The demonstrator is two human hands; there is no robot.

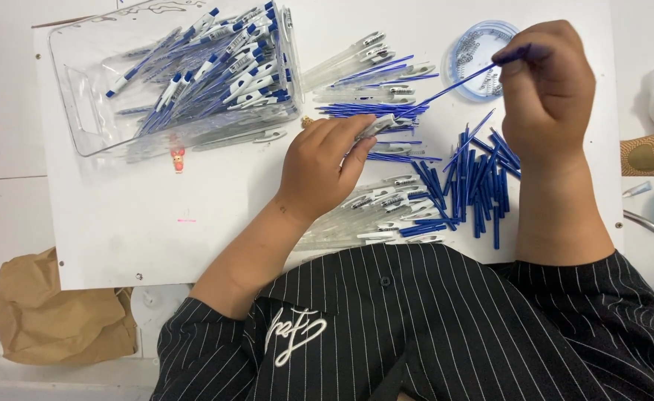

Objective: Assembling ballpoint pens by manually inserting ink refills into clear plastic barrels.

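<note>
My striped black shirt (431, 327) lies nearest; beyond it my left hand (319, 167) has its fingers clamped on a clear pen barrel (375, 126). My right hand (550, 89) pinches a blue refill (453, 85) whose tip reaches that barrel. Blue caps (475, 189) lie between them on the white desk (193, 223), with a clear bin of finished pens (186, 74) far left.

One clear plastic bin (82, 111) at the board's top left corner, filled with far too many finished blue-and-white pens (223, 59) to count. One round clear dish (483, 52) of small springs near the top right corner. Two hands: left hand (319, 167) and right hand (550, 89). Dozens of blue refills (479, 186) and clear barrels (364, 215) mid-board, uncountable. One brown paper bag (60, 312) beyond the lower left edge.
</note>
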